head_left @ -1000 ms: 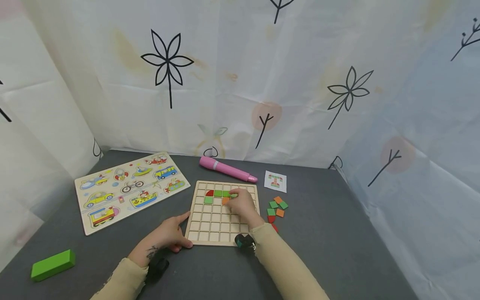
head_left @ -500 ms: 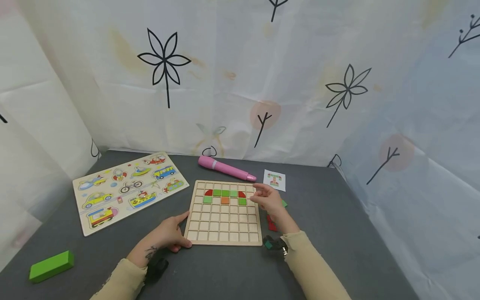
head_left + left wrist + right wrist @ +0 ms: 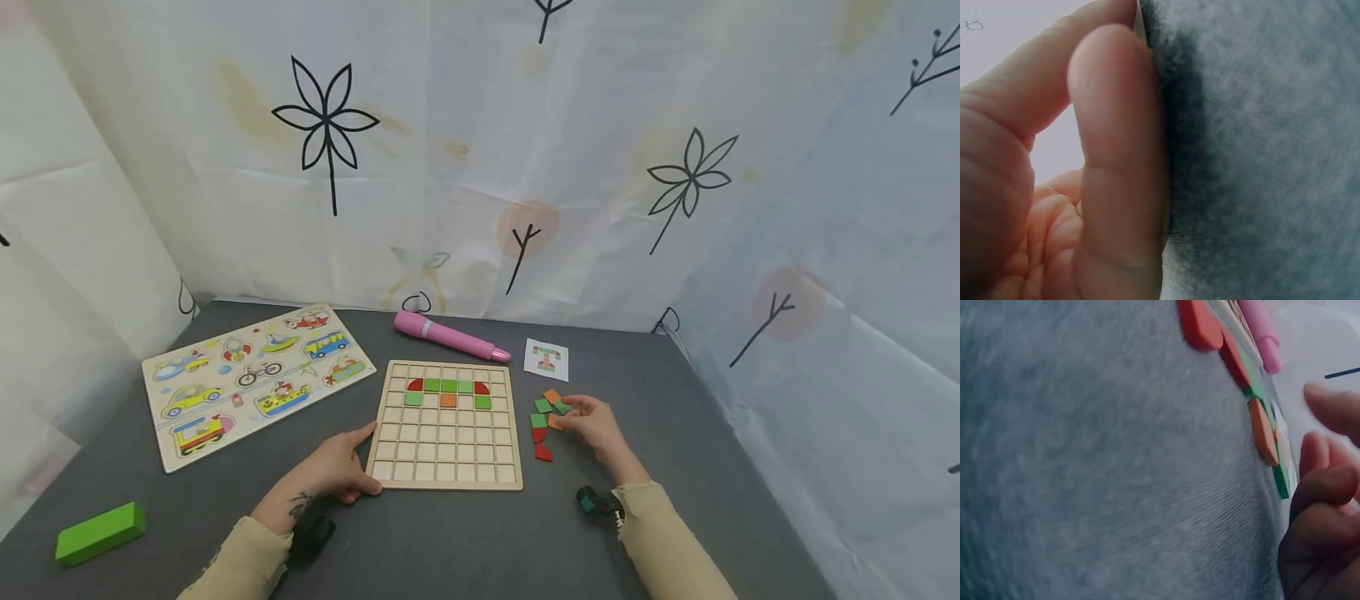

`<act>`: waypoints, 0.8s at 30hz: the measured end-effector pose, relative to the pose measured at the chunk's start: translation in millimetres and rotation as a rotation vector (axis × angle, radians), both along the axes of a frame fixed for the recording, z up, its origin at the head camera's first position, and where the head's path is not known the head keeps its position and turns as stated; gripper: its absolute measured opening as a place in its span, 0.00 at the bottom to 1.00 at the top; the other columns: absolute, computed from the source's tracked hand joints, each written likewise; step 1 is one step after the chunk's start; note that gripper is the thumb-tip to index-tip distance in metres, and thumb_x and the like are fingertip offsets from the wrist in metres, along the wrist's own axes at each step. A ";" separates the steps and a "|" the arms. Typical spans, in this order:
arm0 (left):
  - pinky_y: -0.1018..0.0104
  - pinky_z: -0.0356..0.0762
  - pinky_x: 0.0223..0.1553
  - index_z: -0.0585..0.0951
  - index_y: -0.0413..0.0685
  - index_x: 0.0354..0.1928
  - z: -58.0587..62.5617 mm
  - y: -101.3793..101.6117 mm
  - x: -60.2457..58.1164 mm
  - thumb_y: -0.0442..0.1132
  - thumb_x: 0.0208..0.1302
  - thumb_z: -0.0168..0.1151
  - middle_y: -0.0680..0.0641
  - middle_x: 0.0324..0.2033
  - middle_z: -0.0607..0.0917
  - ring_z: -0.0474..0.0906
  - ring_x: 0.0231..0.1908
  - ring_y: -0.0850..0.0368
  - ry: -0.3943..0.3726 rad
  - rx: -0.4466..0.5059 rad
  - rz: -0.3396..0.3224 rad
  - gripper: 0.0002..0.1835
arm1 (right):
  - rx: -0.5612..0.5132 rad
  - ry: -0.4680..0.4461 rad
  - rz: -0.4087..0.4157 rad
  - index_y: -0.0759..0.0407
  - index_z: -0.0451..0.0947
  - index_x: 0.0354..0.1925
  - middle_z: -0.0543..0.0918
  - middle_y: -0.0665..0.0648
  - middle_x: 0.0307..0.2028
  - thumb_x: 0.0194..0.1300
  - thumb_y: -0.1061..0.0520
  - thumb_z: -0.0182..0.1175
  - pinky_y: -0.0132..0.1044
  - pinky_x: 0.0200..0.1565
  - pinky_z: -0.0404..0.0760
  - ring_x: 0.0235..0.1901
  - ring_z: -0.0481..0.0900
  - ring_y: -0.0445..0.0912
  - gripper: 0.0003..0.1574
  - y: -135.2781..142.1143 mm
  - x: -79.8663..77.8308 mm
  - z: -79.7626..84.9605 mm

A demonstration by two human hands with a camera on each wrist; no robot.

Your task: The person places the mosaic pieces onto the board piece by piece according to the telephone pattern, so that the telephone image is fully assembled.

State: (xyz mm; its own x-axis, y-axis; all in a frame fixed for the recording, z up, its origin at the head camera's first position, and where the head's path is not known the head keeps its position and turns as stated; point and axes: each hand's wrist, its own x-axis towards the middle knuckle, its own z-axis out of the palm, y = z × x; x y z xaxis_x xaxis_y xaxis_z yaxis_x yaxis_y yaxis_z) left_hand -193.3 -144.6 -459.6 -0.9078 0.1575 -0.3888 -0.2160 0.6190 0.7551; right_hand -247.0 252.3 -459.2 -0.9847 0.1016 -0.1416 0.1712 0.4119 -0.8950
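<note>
My left hand rests at the left side of a wooden grid board, index finger on its edge and thumb at the near corner. Near the top of the grid lie green square tiles, a red rounded tile at each end of the row and an orange tile below. Over the loose tiles to the right of the board, my right hand reaches with thumb and index finger apart. Its fingertips are right at a green tile and an orange tile; nothing shows between them in the right wrist view.
A small pattern card lies behind the loose tiles. Behind the board is a pink marker-shaped stick. To the left are a vehicle picture puzzle and a green block. Patterned white cloth hangs around the dark table.
The right hand has moved right, off the board to the loose tiles. A red tile and a green tile show at the row's right end. The left hand has stayed at the board's edge.
</note>
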 end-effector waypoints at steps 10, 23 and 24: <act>0.66 0.74 0.17 0.55 0.47 0.71 -1.0 -0.6 0.2 0.36 0.36 0.78 0.46 0.14 0.75 0.69 0.11 0.59 0.012 0.002 0.001 0.57 | 0.135 -0.085 -0.038 0.67 0.78 0.45 0.78 0.63 0.45 0.46 0.65 0.68 0.34 0.27 0.66 0.28 0.67 0.45 0.24 0.4 -2.6 -5.3; 0.67 0.74 0.16 0.55 0.47 0.71 -0.4 0.0 0.6 0.35 0.36 0.78 0.47 0.13 0.75 0.69 0.11 0.60 0.019 0.008 -0.001 0.57 | 0.248 -0.084 -0.006 0.70 0.80 0.40 0.80 0.65 0.42 0.46 0.67 0.68 0.37 0.32 0.74 0.35 0.74 0.49 0.19 -2.1 -3.6 -2.4; 0.67 0.74 0.16 0.55 0.47 0.71 -0.4 0.0 0.6 0.35 0.36 0.78 0.47 0.13 0.75 0.69 0.11 0.60 0.020 0.006 -0.002 0.58 | 0.249 -0.079 -0.009 0.70 0.80 0.39 0.80 0.64 0.40 0.46 0.67 0.68 0.37 0.31 0.73 0.34 0.74 0.49 0.18 -2.3 -3.3 -1.9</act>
State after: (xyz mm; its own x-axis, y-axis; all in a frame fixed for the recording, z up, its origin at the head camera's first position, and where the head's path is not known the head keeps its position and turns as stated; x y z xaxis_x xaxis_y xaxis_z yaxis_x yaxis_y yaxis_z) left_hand -192.7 -144.6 -460.0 -0.9149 0.1612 -0.3700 -0.2002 0.6148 0.7629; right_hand -250.3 250.0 -461.1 -0.9705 0.1514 -0.1876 0.2411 0.6159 -0.7500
